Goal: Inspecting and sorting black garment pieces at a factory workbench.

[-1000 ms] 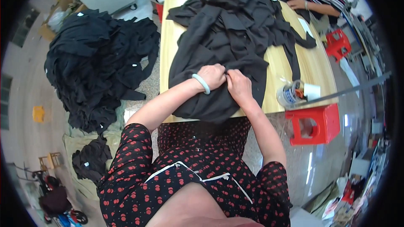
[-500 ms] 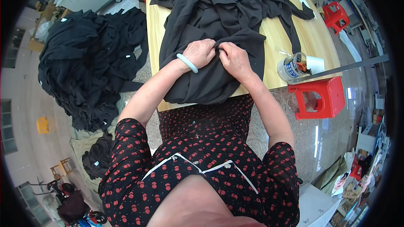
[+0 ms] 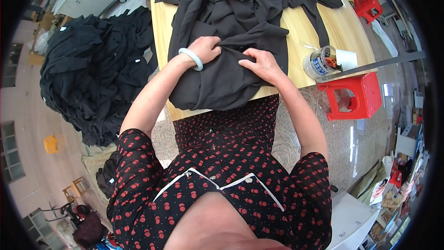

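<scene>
I observe bright, diffuse illumination over the pale wood-grain table (image 3: pixel 295 41), with soft shadows within folds of the wrinkled black cloth (image 3: pixel 222 83). White glare streaks mark the glossy grey speckled floor (image 3: pixel 342 141) at right. Central detail is sharp; toward the rim, straight edges bow, detail softens, and corners fall to black

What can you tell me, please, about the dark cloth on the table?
The dark cloth looks black or charcoal, matte and soft, like sewn clothing; whether it is one piece or several is unclear. It lies rumpled on the wood-patterned table, its near end smoother, with a narrow strip trailing on the right. The left hand pinches a fold; the right hand touches it nearby.
</scene>
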A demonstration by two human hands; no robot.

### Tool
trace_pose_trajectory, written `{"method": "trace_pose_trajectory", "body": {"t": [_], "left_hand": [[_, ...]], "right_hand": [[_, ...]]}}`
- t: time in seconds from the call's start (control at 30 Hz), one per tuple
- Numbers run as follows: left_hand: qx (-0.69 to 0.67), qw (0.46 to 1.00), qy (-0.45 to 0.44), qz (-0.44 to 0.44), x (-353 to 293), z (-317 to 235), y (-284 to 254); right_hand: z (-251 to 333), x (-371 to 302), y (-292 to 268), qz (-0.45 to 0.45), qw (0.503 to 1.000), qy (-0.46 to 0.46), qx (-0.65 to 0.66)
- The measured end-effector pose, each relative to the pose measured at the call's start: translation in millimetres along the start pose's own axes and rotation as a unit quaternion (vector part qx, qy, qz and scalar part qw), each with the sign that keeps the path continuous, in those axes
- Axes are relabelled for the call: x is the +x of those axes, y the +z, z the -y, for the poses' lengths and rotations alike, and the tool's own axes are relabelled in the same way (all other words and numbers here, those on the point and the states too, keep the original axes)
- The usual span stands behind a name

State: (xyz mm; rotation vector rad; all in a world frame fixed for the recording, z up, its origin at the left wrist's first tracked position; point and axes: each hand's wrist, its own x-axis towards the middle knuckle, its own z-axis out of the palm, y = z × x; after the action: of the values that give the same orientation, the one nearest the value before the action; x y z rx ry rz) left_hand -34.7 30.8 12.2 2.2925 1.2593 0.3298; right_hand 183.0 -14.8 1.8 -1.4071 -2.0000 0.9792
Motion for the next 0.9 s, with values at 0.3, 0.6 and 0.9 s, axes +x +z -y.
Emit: {"method": "trace_pose_trajectory", "body": {"t": [0.3, 0.6, 0.9], "left_hand": [[0.231, 0.970, 0.016, -0.068, 41.3, -53.3, 26.8], [0.207, 0.962, 0.100, -0.150, 35.4, -25.6, 52.2], [-0.066, 0.986, 0.014, -0.155, 34.6, -24.3, 54.6]], "right_hand": [[-14.1, -5.6, 3.0, -0.077, 0.989, -0.101, -0.078], [-18.2, -0.4, 17.2, -0.136, 0.975, -0.118, -0.132], [-14.3, 6.4, 16.7, -0.150, 0.977, -0.084, -0.125]]}}
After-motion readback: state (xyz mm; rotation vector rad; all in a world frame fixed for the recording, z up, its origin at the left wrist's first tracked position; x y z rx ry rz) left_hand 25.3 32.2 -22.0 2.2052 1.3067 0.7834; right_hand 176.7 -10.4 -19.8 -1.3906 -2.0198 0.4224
